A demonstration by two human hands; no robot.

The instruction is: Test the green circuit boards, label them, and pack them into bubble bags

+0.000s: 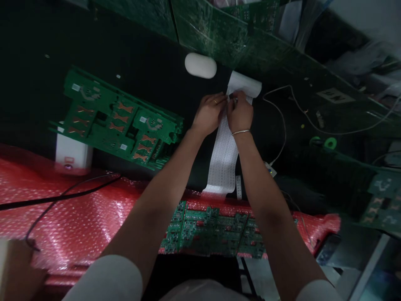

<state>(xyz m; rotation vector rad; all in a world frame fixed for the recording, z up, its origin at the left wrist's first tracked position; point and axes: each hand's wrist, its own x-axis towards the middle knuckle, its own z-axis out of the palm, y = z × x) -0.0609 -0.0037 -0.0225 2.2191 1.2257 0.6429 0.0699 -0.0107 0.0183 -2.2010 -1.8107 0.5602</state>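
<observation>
A long white strip of small printed labels (223, 161) runs from a loosely rolled end (246, 85) down toward the near side of the dark table. My left hand (211, 110) is closed at the strip's left edge, just below the roll, with its fingertips pinching there. My right hand (240, 113) lies over the strip, fingers curled and pressed together close to the left fingertips. Whatever sits between the right fingers is too small to make out. The hands almost touch each other.
Stacked green circuit boards (115, 121) lie to the left, partly over a white box (73, 152). A white rounded case (200, 65) is behind the hands. Red bubble wrap (94, 209) and more boards (213, 230) are nearest me. A thin white cable (284, 121) curves at right.
</observation>
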